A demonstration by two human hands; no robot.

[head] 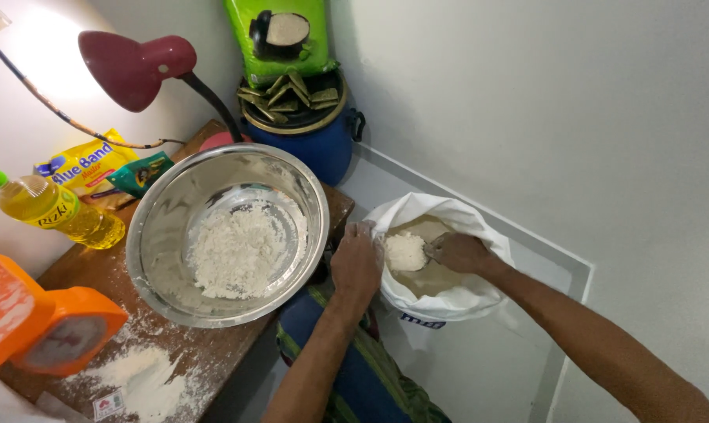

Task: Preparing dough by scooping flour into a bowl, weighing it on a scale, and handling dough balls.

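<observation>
Orange scale [33, 321]: left side cut by frame edge, dial too blurred to read. Lamp [135, 66]: base hidden behind steel bowl [227, 235]. Scoop under flour heap [405, 252]: shape hidden by right hand [458, 252]. Sack [440, 258]: bottom hidden.

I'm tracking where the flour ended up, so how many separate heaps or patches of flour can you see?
3. One heap in the steel bowl, one scoop-load in the white sack by the right hand, one spill on the wooden table. More may lie hidden.
</observation>
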